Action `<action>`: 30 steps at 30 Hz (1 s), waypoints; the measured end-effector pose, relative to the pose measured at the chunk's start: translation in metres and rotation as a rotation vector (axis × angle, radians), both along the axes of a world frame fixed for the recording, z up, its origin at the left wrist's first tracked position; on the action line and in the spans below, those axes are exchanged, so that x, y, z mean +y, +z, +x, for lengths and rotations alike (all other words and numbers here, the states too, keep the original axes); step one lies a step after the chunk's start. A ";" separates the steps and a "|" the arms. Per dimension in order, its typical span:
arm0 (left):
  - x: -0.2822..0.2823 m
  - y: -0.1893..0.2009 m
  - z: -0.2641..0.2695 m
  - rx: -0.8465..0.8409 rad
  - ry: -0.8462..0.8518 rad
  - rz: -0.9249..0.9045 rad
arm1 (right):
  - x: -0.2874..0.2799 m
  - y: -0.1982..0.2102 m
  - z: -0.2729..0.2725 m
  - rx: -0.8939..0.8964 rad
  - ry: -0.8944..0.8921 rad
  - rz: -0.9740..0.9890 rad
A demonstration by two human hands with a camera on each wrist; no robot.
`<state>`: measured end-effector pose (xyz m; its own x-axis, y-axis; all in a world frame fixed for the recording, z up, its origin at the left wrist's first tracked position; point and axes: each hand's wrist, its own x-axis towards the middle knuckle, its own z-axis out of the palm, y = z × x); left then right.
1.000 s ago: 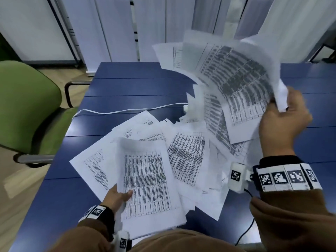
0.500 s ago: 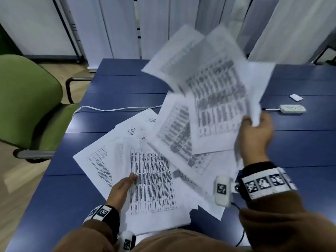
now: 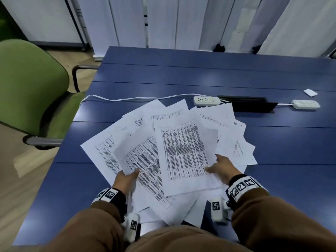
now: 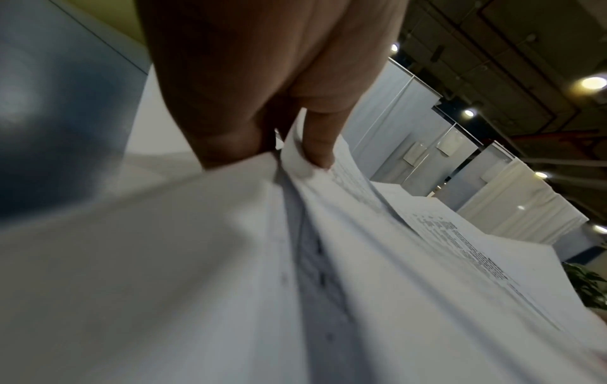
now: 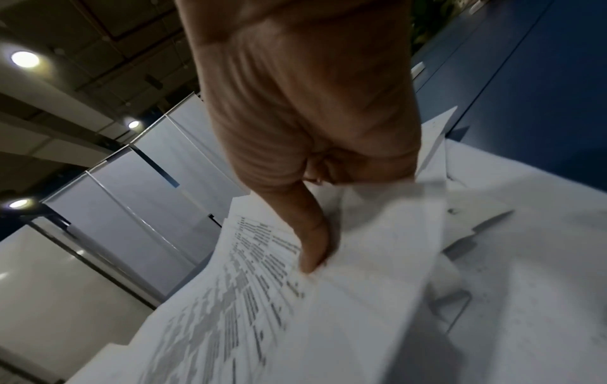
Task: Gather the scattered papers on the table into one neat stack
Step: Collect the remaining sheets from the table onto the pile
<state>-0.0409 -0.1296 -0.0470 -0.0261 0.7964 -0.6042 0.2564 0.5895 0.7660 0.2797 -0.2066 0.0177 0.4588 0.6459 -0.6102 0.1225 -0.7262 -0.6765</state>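
Several white printed papers (image 3: 183, 151) lie fanned and overlapping on the near half of the blue table (image 3: 181, 73). My left hand (image 3: 127, 179) grips the near left edge of the pile. In the left wrist view its thumb (image 4: 318, 140) lies on a lifted sheet edge, with the fingers hidden under the papers (image 4: 427, 246). My right hand (image 3: 222, 169) holds the near right side of the top sheets. In the right wrist view its thumb (image 5: 312, 239) presses on a printed sheet (image 5: 230, 298), and the other fingers curl beneath.
Two white power strips (image 3: 207, 101) (image 3: 305, 104) and a black cable hatch (image 3: 247, 104) lie just beyond the pile. A white cable (image 3: 127, 99) runs off to the left. A small white card (image 3: 310, 92) sits far right. A green chair (image 3: 31, 84) stands left of the table.
My right hand has brought its raised bundle of sheets down and left onto the pile. The left hand stayed on the pile's near left edge.
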 end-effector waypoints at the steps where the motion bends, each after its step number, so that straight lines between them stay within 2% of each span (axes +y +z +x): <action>1: 0.000 0.001 0.000 -0.007 0.007 -0.013 | -0.001 -0.001 0.006 -0.052 0.025 -0.031; 3: 0.001 0.003 -0.002 0.001 0.000 -0.025 | -0.001 -0.003 0.013 -0.098 0.096 -0.084; 5: 0.006 0.002 -0.004 0.037 -0.019 -0.053 | 0.001 -0.012 0.019 -0.066 0.124 -0.089; 9: 0.010 0.007 -0.007 0.104 -0.113 -0.071 | 0.007 -0.020 0.019 0.008 -0.053 0.101; 12: 0.012 0.011 -0.009 0.097 -0.132 -0.091 | 0.013 -0.023 0.018 -0.026 -0.121 0.181; 16: 0.013 0.014 -0.015 0.019 -0.070 -0.082 | 0.018 -0.021 0.027 -0.049 -0.179 0.251; 20: 0.014 0.017 -0.017 -0.004 -0.096 -0.053 | 0.020 -0.017 0.035 -0.128 -0.082 0.175; 25: 0.019 0.024 -0.012 0.090 -0.280 -0.025 | 0.029 -0.028 0.014 -0.007 0.106 0.072; 30: 0.018 0.038 -0.003 0.243 -0.373 0.032 | 0.039 -0.030 -0.009 0.123 0.106 0.108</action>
<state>-0.0438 -0.1117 -0.0085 0.1280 0.7966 -0.5908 0.6219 0.3996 0.6735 0.2709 -0.1673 -0.0120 0.3107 0.7513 -0.5823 0.1057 -0.6361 -0.7643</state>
